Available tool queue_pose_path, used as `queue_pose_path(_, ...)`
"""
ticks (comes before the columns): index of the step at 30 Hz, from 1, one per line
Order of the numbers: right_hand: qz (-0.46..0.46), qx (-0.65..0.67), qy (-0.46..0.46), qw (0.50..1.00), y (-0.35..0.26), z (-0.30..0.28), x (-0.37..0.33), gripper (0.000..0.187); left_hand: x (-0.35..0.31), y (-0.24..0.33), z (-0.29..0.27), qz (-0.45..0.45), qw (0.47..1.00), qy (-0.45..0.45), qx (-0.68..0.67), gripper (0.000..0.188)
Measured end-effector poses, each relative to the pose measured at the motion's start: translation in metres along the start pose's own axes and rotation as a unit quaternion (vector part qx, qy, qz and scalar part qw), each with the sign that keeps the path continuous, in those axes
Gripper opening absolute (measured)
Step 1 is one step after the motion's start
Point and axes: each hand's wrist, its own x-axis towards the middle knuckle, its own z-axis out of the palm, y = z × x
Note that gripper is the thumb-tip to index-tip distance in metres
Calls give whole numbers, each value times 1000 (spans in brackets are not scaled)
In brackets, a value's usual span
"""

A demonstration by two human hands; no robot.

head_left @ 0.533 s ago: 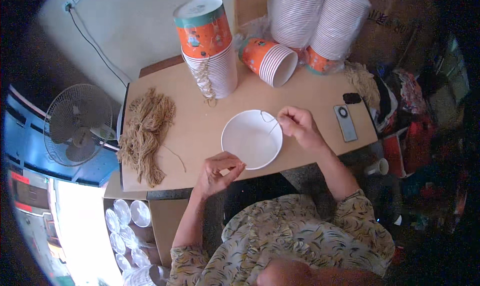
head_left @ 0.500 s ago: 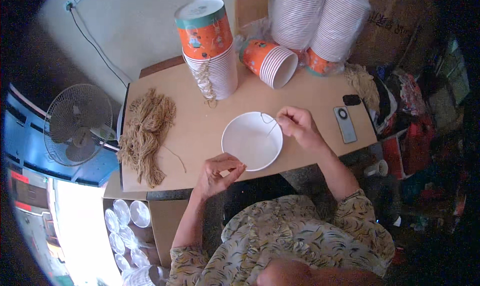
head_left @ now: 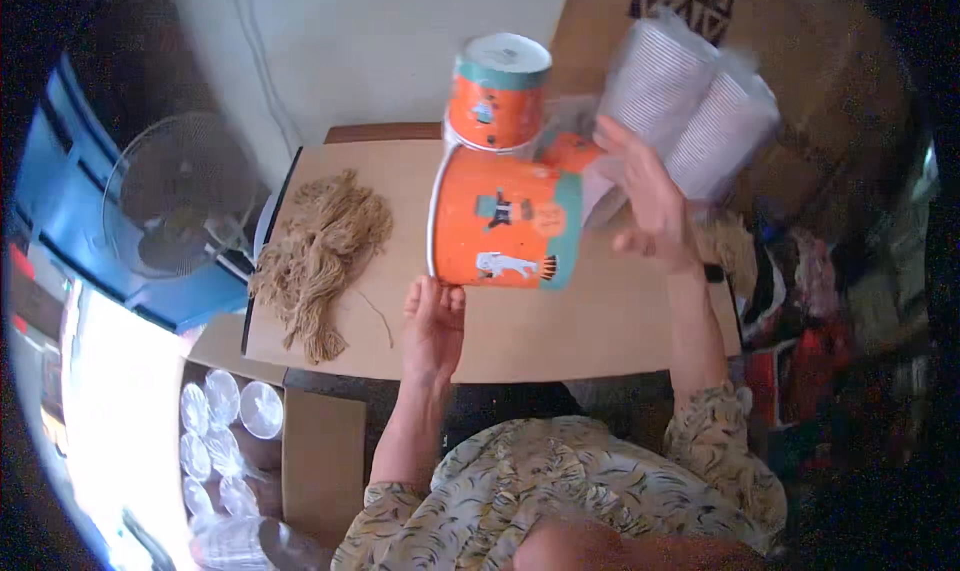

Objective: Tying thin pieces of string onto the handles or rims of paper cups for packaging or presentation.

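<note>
The orange tub (head_left: pixel 495 221) looks like smooth printed paperboard with a slight sheen; the twine bundle (head_left: pixel 325 241) is rough, fibrous, matt; glossy clear plastic wraps the white stacks (head_left: pixel 660 81); the tabletop (head_left: pixel 530 341) looks smooth; the box flap (head_left: pixel 325 451) is matt cardboard.

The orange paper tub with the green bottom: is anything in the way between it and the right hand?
Nothing visible. There's just a gap between the spread, bare right hand and the orange paper tub's green end. The bare left hand holds its white-rimmed end.
</note>
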Motion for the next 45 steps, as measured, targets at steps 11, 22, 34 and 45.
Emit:
queue_pose_path(11,20,15,116,993,14,27,-8,135,15,-11,54,22,990,-97,-98,10)
queue_pose_path(22,23,-138,76,987,-13,-58,81,108,106,57,97,-49,953,-298,-10,22)
queue_pose_path(34,120,-182,-98,971,-18,-124,243,89,224,115,185,-9,922,-370,113,50)
queue_pose_path(45,178,-297,-261,901,4,-87,285,112,250,87,112,-105,933,-334,76,57)
